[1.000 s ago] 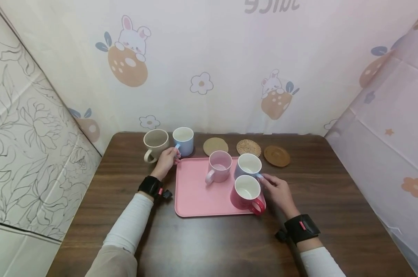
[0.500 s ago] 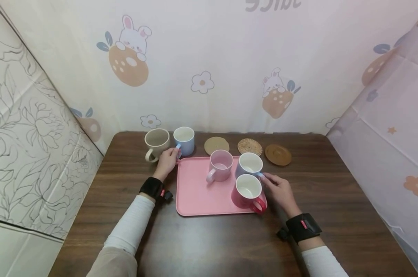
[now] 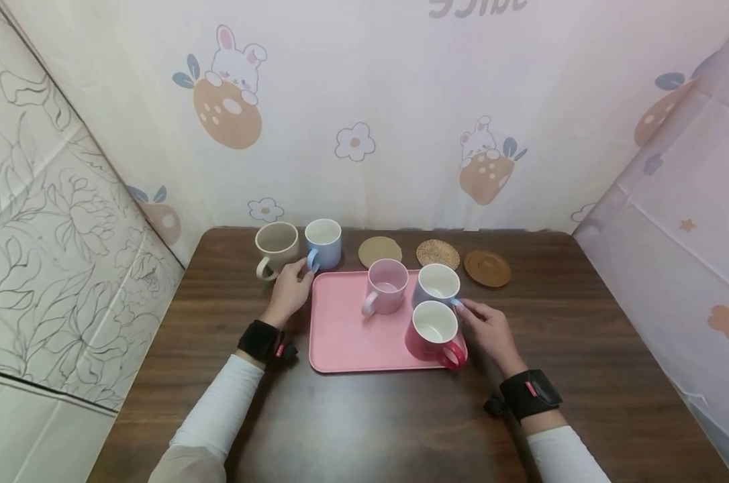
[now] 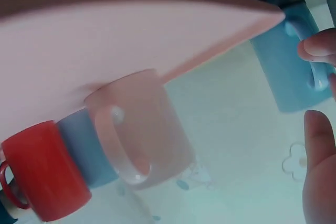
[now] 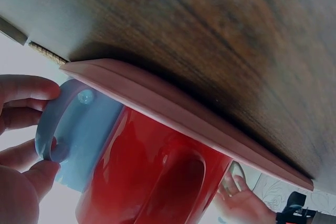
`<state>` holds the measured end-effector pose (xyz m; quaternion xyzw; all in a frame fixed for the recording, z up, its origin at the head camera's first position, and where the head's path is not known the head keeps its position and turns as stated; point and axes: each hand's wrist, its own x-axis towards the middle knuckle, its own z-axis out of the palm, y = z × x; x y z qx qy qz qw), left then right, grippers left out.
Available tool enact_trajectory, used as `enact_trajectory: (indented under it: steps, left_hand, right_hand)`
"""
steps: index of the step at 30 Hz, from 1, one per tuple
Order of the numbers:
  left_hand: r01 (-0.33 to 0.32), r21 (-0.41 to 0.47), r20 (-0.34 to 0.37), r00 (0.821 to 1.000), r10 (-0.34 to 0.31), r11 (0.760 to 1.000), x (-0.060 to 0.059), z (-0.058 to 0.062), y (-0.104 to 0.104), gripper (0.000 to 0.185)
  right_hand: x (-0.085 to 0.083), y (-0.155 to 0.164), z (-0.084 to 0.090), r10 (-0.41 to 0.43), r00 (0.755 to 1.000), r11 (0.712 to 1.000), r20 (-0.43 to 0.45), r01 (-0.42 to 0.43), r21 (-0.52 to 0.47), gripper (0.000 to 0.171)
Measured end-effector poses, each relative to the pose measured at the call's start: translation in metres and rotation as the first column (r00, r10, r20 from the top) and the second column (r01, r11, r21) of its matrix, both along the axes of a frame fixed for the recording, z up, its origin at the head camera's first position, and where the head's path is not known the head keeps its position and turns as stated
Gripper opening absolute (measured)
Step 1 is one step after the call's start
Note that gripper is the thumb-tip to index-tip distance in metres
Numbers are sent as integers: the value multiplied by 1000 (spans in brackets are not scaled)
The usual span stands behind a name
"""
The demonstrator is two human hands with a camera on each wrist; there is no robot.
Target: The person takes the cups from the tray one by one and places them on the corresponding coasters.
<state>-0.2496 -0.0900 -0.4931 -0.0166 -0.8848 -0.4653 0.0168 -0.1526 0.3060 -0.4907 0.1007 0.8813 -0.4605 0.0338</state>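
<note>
Fingers of the left hand [image 3: 290, 290] pinch the handle of a blue mug [image 3: 324, 243] standing on the tabletop [image 3: 582, 349] just off the tray's [image 3: 340, 335] far left corner, beside a beige mug [image 3: 276, 247]. Right hand [image 3: 490, 329] pinches the handle of a second blue mug [image 3: 437, 286] on the tray's right side, between a pink mug [image 3: 385, 287] and a red mug [image 3: 432, 332]. Three coasters [image 3: 438, 254] lie along the far edge.

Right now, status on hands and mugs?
Left hand at blue mug handle. Right hand pinching tray mug handle. Red mug crowds it.
</note>
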Motion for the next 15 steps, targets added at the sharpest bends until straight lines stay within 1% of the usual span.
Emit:
enact_trajectory:
  steps: [2,4,10,15]
  left_hand:
    - [1,1,6,1000,-1,1000,4,6,-1,42]
    - [17,33,15,1000,-17,999,7,11,-2,41]
    - [86,136,72,993,-96,987,16,26,0,43]
    - [147,177,80,983,-164,973,25,42,7,45]
  right_hand:
    - [-1,0,0,3,1000,1000,-5,-3,4,59]
    - [-1,1,0,3,1000,1000,-3,-3,4,60]
    - [-1,1,0,-8,1000,1000,21,8,5,61]
    - [0,-1,1,-1,1000,1000,15,0,8,60]
